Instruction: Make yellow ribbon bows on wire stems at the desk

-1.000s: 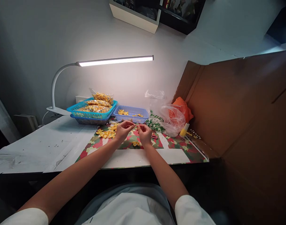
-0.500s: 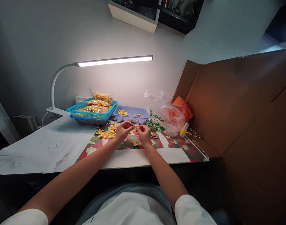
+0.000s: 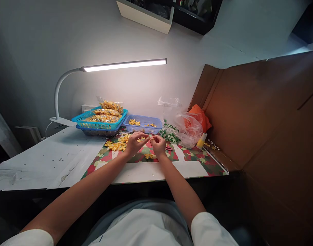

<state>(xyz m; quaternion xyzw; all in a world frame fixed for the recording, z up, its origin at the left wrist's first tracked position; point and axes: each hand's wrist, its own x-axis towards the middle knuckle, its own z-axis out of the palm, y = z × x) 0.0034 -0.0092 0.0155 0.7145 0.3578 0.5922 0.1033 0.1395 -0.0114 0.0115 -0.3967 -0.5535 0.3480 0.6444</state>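
Thin golden piece [image 3: 150,138] pinched between both hands [image 3: 133,145], yellow bows [image 3: 116,146] nearby

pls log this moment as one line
left hand: pinching thin piece | right hand: pinching it too | beside: yellow pieces on patterned sheet | lamp: lit

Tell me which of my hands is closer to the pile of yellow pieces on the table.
Left. Your left hand is just right of the pile of yellow pieces; your right hand is farther right, beyond the left.
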